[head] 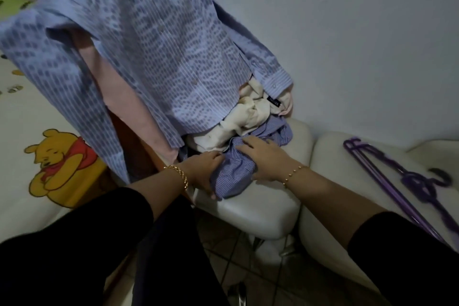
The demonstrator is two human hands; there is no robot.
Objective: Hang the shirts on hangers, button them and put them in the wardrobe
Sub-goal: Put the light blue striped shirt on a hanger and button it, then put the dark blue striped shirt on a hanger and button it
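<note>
On my feed both arms wore black sleeves, loose and plain. The left sleeve (74, 243) and the right sleeve (409, 263) each ended partway down the forearm. Behind the left hand (203, 172) I saw a chunky gold chain-link bracelet (179, 174). Behind the right hand (263, 159) sat a finer gold beaded bracelet (294, 173) with small round beads.

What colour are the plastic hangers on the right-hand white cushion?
Purple. The plastic hangers lie on the white cushion, clearest in the head view.
</note>
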